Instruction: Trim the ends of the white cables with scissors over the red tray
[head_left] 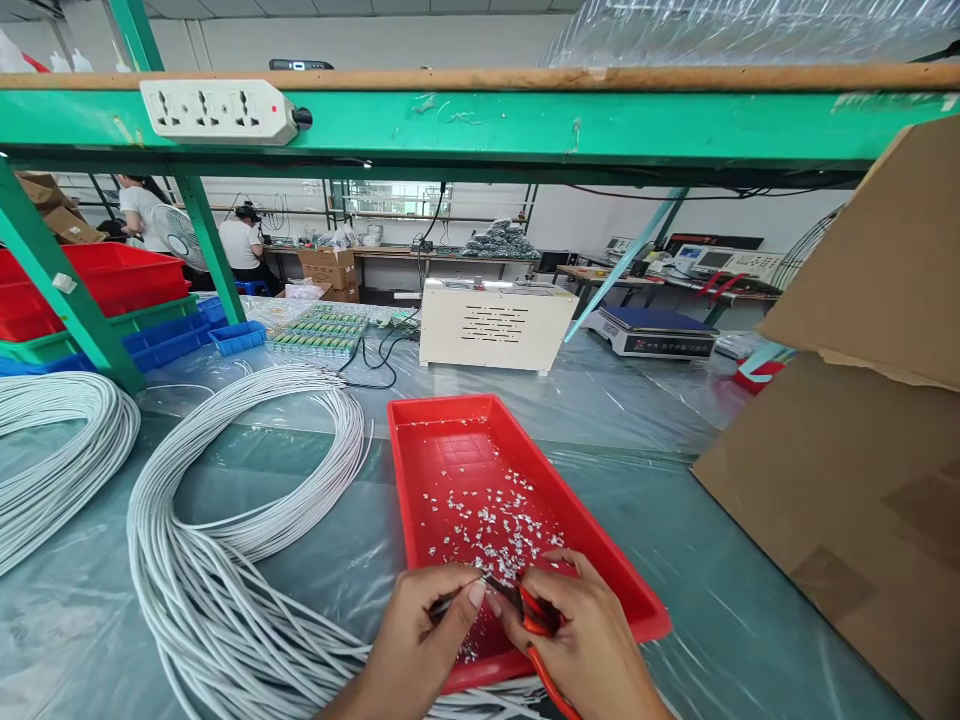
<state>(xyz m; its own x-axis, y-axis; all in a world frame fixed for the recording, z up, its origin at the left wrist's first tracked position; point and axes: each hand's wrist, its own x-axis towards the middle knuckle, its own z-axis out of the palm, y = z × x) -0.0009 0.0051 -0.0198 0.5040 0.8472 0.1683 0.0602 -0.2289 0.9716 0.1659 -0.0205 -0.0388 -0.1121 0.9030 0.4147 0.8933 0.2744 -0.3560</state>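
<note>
My right hand [574, 625] is wrapped round orange-handled cutting pliers [546, 672], their dark jaws pointing left toward my other hand. The thumb and forefinger of my left hand [427, 630] are pinched together at the jaw tips; what they hold is too small and covered to make out. Both hands are over the near end of a red tray [439, 460], where many small white and silvery scraps [499, 525] lie scattered. A big coil of white cable [217, 590] rests to the left, and its strands run under my wrists, in front of the tray.
Another white cable coil [67, 470] lies at far left. A cardboard box [847, 500] stands close on the right. Behind the tray are a cream metal machine [495, 325] and a scale [652, 332]. A green shelf beam [480, 125] with a power strip [217, 110] crosses above.
</note>
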